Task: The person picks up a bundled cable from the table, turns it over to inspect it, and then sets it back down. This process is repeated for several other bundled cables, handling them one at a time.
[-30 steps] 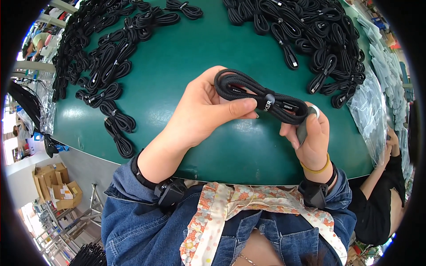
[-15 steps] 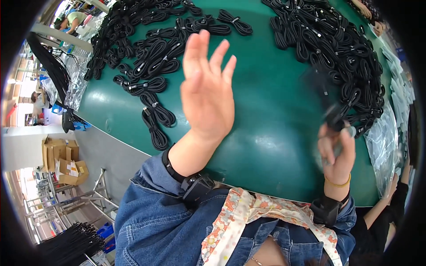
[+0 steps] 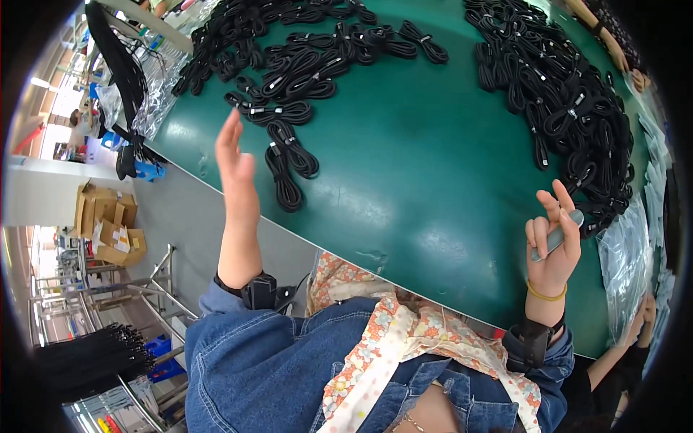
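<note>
My left hand [image 3: 237,173] is raised over the table's left edge, fingers stretched out and holding nothing. Close to it lie a few coiled black cables [image 3: 290,151], each tied in the middle. My right hand [image 3: 552,242] curls its lower fingers round a short grey rod-like tool [image 3: 556,237], while its forefinger points up. Just beyond that hand sits a big heap of coiled black cables [image 3: 570,108] with pale metal plugs. Part of the rod is hidden by my fingers.
The green tabletop [image 3: 404,166] spreads between both heaps. Another cable heap [image 3: 310,65] covers the far left. Clear plastic bags [image 3: 624,252] line the right edge, near other people's arms [image 3: 610,47]. Cardboard boxes [image 3: 108,220] and metal racking [image 3: 94,296] stand to the left.
My left hand has swung left from over the table to its edge. A blurred black cable bundle by my right hand is now out of its grasp. The view has shifted.
</note>
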